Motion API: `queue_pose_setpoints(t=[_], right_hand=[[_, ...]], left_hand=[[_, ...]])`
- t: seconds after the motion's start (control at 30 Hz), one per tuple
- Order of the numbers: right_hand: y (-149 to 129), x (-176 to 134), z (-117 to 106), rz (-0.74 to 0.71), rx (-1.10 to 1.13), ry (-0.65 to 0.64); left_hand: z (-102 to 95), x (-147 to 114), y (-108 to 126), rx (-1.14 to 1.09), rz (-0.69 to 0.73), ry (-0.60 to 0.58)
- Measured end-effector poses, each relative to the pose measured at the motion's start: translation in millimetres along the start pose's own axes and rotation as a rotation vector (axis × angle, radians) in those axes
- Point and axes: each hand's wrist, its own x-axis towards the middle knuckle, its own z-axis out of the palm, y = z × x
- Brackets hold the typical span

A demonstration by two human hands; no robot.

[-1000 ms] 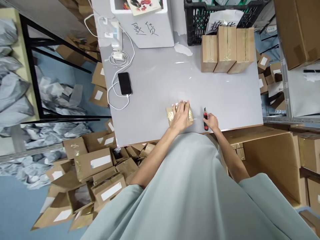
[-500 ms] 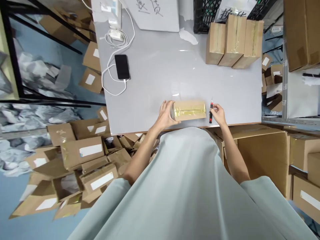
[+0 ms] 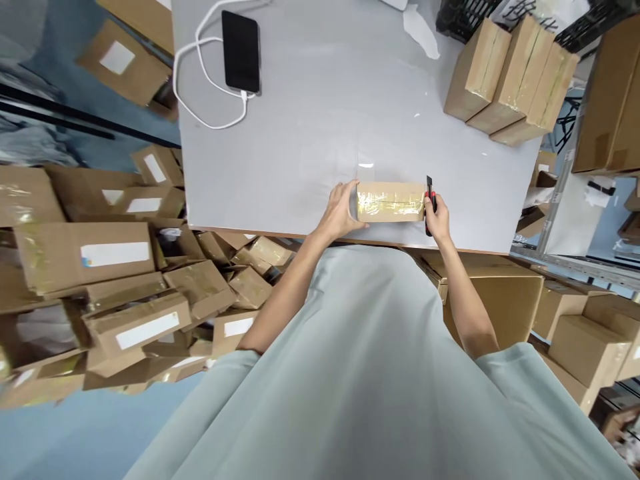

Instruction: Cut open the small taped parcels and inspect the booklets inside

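while the taped box [image 3: 390, 203] is cupped at its left end by the wide-spread fingers and thumb of the left hand [image 3: 341, 212], the cutter [image 3: 431, 193] is pinched by the right hand [image 3: 439, 217], blade pointed away from the body. the box is set near the front edge of the table [image 3: 300, 133], right end just beside the cutter; contact can't be told. best done, probably, with box braced, blade shallow along the tape [image 3: 395, 202], left fingers off its path.

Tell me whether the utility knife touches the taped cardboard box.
Cannot tell. The head view shows the utility knife at the right end of the taped cardboard box, though contact versus a slight gap is unclear.
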Motion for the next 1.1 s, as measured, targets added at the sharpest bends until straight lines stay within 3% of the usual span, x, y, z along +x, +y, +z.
queue_pose_setpoints(t=[0.13, 0.27, 0.43, 0.57, 0.77, 1.1], right_hand=[[-24.0, 7.1, -28.1, -0.081, -0.181, -0.059], [-70.2, 4.3, -47.5, -0.218, -0.497, -0.254], [-130.6, 0.2, -36.9, -0.333, -0.869, -0.595], [-163.1, 2.2, -19.9, -0.359, -1.049, -0.761], [-183.0, 6.1, -8.8, -0.363, -1.138, -0.826], [-179.8, 6.8, -6.5, -0.375, -1.192, -0.820]], left_hand=[[-8.1, 12.6, 2.7, -0.049, 0.027, -0.064], [-17.3, 16.3, -0.6, -0.104, 0.083, -0.117], [-18.0, 16.8, -13.6, -0.159, 0.072, -0.165], [-12.1, 17.4, -20.1, -0.231, 0.078, -0.189], [-8.2, 18.1, -22.7, -0.304, 0.086, -0.194], [-4.2, 18.8, -24.2, -0.330, 0.102, -0.183]])
